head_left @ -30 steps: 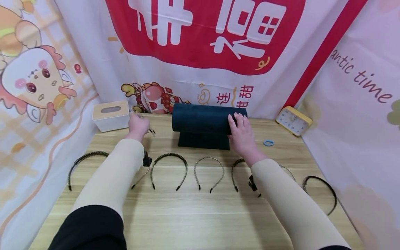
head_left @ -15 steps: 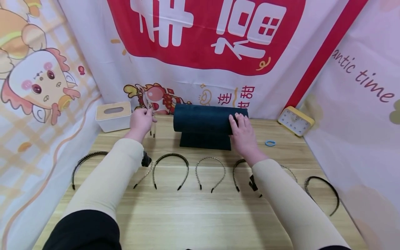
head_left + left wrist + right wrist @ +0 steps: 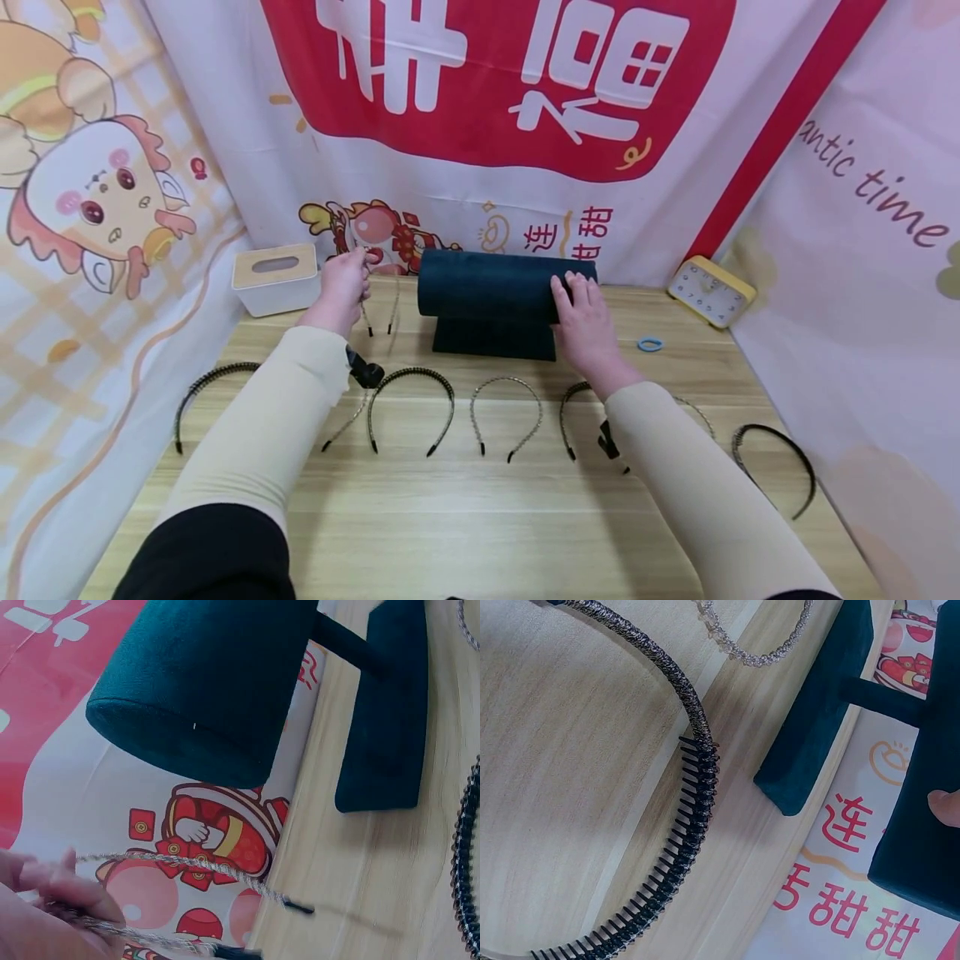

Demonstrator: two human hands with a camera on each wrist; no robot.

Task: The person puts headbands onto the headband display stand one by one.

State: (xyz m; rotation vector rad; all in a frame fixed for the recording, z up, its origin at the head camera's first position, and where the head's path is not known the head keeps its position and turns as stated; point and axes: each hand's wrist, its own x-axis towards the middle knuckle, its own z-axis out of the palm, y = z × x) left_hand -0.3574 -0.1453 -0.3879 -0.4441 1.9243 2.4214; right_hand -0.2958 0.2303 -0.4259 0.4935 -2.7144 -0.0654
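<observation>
My left hand grips a thin, twisted silvery headband beside the left end of a dark green padded display stand. The headband's dark-tipped ends point down over the table, apart from the stand. Part of the headband is hidden behind the fingers. On the right end of the stand's roll lies my right hand, its fingers bent over the front and top. Only a fingertip on the roll shows in the right wrist view.
Several headbands lie in a row across the front, including a beaded one, a pale one and a black one. A tissue box stands back left. A yellow clock and blue ring are at right.
My left hand has lifted the headband from beside the tissue box and moved it right, turning its ends downward near the stand. My right hand has stayed on the stand.
</observation>
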